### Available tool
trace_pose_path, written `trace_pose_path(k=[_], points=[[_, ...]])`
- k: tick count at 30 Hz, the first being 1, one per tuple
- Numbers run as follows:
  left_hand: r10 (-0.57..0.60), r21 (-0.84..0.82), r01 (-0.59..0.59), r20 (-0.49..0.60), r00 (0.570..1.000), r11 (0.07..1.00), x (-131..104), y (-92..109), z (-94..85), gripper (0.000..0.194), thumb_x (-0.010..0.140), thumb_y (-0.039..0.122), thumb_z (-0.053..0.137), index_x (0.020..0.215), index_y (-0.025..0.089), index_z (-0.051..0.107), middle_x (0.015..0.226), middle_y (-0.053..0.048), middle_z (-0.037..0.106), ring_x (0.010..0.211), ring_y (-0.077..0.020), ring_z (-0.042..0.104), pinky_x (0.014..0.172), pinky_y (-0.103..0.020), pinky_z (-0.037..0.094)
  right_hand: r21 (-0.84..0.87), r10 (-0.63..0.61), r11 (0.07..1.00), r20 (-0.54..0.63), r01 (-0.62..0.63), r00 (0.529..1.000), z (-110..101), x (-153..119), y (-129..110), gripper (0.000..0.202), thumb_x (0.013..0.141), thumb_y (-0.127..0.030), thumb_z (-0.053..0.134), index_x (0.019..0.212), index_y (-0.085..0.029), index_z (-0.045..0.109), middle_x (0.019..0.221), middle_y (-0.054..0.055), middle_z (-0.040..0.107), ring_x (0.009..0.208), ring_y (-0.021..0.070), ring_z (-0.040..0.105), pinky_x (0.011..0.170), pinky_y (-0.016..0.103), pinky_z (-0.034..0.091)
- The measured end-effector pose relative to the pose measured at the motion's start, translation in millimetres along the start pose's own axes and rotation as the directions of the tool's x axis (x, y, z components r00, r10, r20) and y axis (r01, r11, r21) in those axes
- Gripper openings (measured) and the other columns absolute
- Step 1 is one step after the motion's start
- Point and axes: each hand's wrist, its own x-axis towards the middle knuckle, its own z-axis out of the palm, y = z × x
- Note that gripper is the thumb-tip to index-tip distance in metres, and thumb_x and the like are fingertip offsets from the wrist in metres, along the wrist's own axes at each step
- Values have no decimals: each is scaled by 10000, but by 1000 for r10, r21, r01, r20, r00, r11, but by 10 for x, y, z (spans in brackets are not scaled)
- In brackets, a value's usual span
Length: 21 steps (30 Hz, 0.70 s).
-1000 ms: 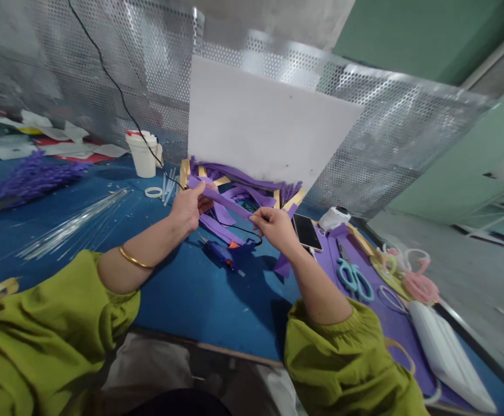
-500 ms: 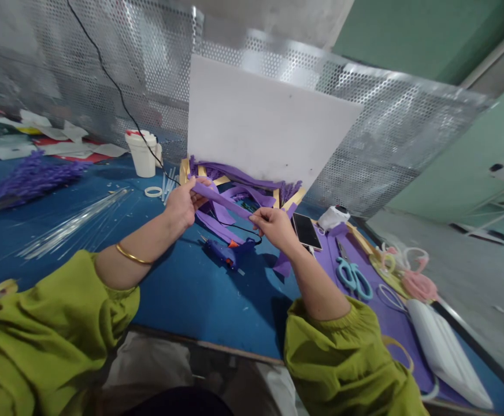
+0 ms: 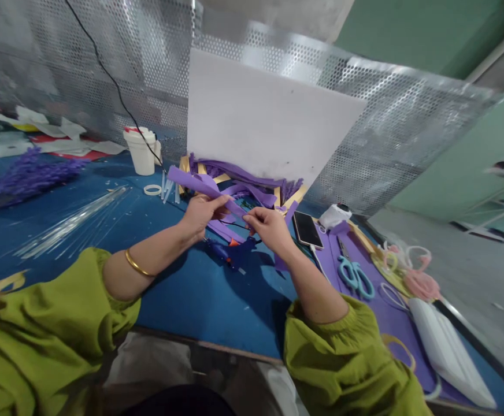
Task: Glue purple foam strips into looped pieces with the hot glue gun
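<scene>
A purple ribbon strip [image 3: 191,181] slants down to the right through both hands. My left hand [image 3: 204,215] pinches it near the middle, thumb on top, with the free end sticking out to the upper left. Close beside it, my right hand [image 3: 267,226] pinches the strip at its lower right part between thumb and fingertips. Below the hands a blue glue gun [image 3: 223,251] with an orange part lies on the table. Behind them are more purple ribbons [image 3: 252,193] and purple flower sprigs [image 3: 292,190], partly hidden by the hands.
A white cup [image 3: 143,151], clear sticks [image 3: 166,188] and a tape ring [image 3: 152,189] stand or lie at the back left. Purple flowers [image 3: 35,173] are further left. To the right are a phone [image 3: 307,230], teal-handled scissors [image 3: 356,277] and a white pack [image 3: 451,352]. A white board [image 3: 269,115] stands behind.
My left hand has slid right and down along the strip, closer to my right hand, leaving the strip's upper left end free. My right hand has barely moved.
</scene>
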Motion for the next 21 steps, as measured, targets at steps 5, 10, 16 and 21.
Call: trace_pose_path(k=[5,10,16,21], points=[[1,-74,-9,-103,995,997,68,91,-57,264,694,368,831,767,144,711,692,-22,701,614,-122,633,567,-212,485,81,-39,996,-43,42,998,-37,8,2,216,826,-381,615,717,-195,627,569,-27,610,548,135,553,559,253,384],[-68,-1,69,110,992,998,-62,22,33,395,572,382,918,811,121,743,742,-43,725,663,-136,648,620,-237,518,7,-60,998,-66,61,996,41,-35,-65,194,847,-366,607,782,-191,662,605,-26,629,551,127,530,569,260,375],[43,-119,-50,-62,997,992,54,105,-44,314,657,375,877,827,160,725,750,-10,720,693,-122,660,565,-185,464,-32,-89,996,-104,86,991,14,-59,-125,548,720,-389,763,1213,-191,627,966,27,706,747,178,616,726,324,489],[-29,-72,36,91,995,997,95,123,-80,315,669,341,882,868,137,748,712,-24,710,632,-114,648,511,-176,423,-127,-213,973,-156,194,965,43,-72,-118,619,765,-341,724,1341,-194,551,1093,73,706,877,230,657,823,387,523]])
